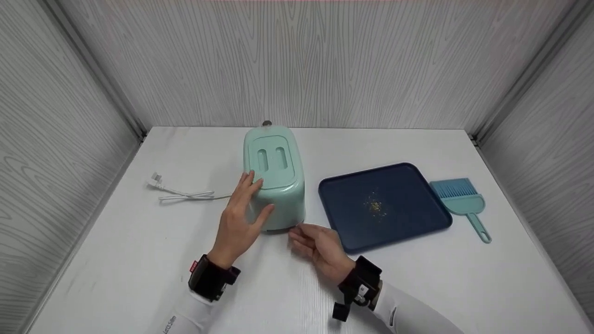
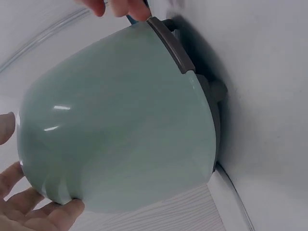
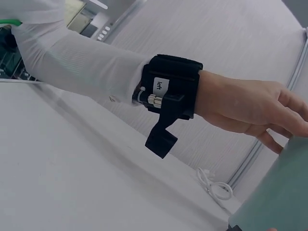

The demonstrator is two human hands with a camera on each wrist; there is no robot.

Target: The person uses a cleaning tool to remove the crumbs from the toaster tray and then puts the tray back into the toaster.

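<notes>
A mint-green toaster with a lid on its two slots stands in the middle of the table. My left hand rests its spread fingers against the toaster's upper left side, thumb pointing over the near end. My right hand is low at the toaster's near right corner, its fingers curled and the thumb and index tips together. In the left wrist view those fingertips pinch the end of a dark strip, the crumb tray, along the toaster's bottom edge. In the right wrist view the left hand lies over the toaster's top.
Right of the toaster lies a navy tray with a small heap of golden crumbs. A teal brush and dustpan lie beside it. On the left, the toaster's white cord is bundled. Walls rise behind and on both sides.
</notes>
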